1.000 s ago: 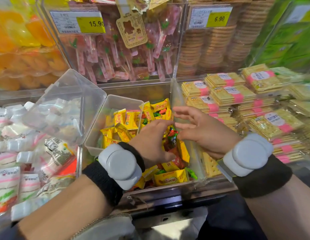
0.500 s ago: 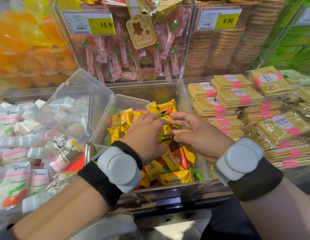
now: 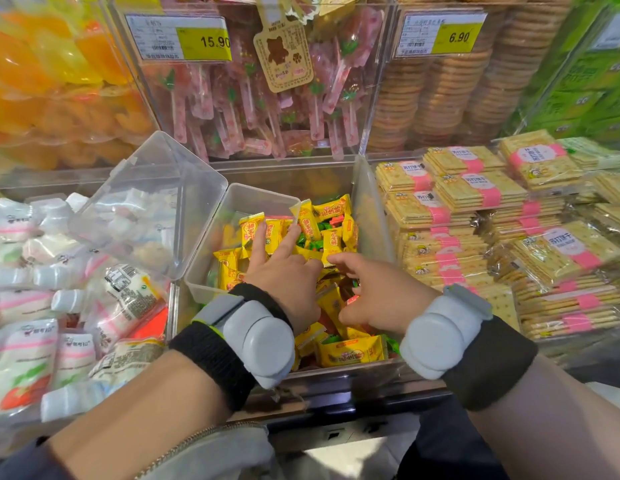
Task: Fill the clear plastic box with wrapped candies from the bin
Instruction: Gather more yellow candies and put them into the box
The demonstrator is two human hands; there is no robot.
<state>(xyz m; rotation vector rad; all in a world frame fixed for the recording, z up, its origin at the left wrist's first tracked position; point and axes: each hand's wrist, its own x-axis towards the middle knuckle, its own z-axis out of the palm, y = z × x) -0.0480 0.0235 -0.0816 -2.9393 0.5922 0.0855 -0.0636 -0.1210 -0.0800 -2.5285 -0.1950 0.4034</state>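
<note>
The clear plastic box (image 3: 239,216) sits inside the bin (image 3: 367,209), tucked into the bin's far left corner, its hinged lid (image 3: 152,202) thrown open and leaning out past the box's left wall. Yellow wrapped candies (image 3: 312,223) lie heaped against the box's right side and spill over its near rim, so the box looks partly filled, with bare wall showing at its far end. The left hand (image 3: 284,271) reaches over the box's near right corner, 2 fingers stretched forward and spread onto the candies there; it clamps nothing. The right hand (image 3: 377,292) hovers just right of the box over the loose pile in the bin, fingers curled down and apart; whether it pinches a candy underneath cannot be told. The box's long axis runs away from the person, and the loose candies lie to its right and nearer, so the left hand is closer to the box and the right hand closer to the supply. Any next scoop would likely travel leftward and forward into the box.
</note>
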